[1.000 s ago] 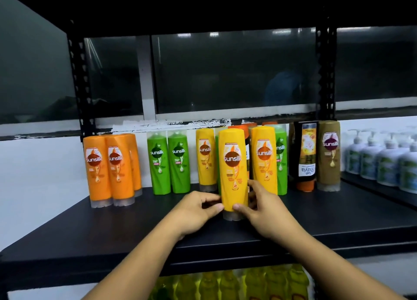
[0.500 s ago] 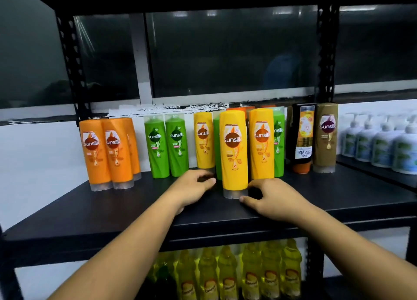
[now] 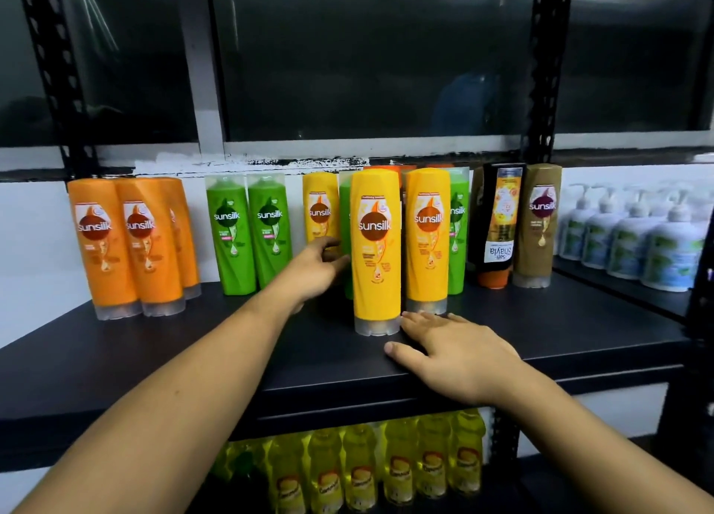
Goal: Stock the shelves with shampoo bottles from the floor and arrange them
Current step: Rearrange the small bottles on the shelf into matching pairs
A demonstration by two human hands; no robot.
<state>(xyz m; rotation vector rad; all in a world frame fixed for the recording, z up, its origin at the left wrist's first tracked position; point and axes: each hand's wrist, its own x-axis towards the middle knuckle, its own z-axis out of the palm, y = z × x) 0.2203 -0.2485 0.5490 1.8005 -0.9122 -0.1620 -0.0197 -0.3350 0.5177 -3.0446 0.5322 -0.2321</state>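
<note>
A yellow Sunsilk shampoo bottle [image 3: 376, 243] stands cap-down near the front of the black shelf [image 3: 193, 343]. My right hand [image 3: 452, 351] lies flat on the shelf, its fingertips beside that bottle's clear cap. My left hand [image 3: 317, 266] reaches past the bottle's left side, with blurred fingers stretched toward a green bottle [image 3: 345, 212] and a yellow bottle [image 3: 320, 208] behind it. I cannot tell whether they touch. Another yellow bottle [image 3: 427, 239] stands just right of the front one.
Orange bottles [image 3: 102, 243] stand at the left, two green ones [image 3: 230, 235] beside them. A black bottle [image 3: 498, 220], a brown bottle [image 3: 541, 220] and white pump bottles [image 3: 637, 239] fill the right. Yellow bottles [image 3: 386, 467] line the shelf below. Black posts [image 3: 543, 69] frame the shelf.
Both hands have let go of the front yellow bottle. My left hand moved up and back behind it. My right hand settled flat on the shelf. The camera tilted down.
</note>
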